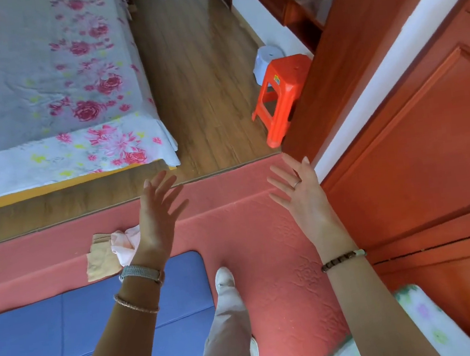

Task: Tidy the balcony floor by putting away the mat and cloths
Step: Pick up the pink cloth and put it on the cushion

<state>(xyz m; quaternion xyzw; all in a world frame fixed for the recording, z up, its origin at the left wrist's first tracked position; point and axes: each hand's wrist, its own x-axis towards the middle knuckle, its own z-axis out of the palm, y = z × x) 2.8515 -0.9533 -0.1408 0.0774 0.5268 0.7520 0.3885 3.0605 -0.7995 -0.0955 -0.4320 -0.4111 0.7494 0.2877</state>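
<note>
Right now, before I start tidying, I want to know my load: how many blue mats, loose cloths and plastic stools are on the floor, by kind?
Mats: 1, the blue padded mat.
Cloths: 2, the beige cloth and the crumpled pale pink cloth.
Stools: 2, the orange plastic stool and the pale lilac plastic stool.
Total: 5.

I see a blue mat, salmon-pink carpet — tan cloth, pale-pink cloth, rose-printed bedsheet, orange-red stool.
</note>
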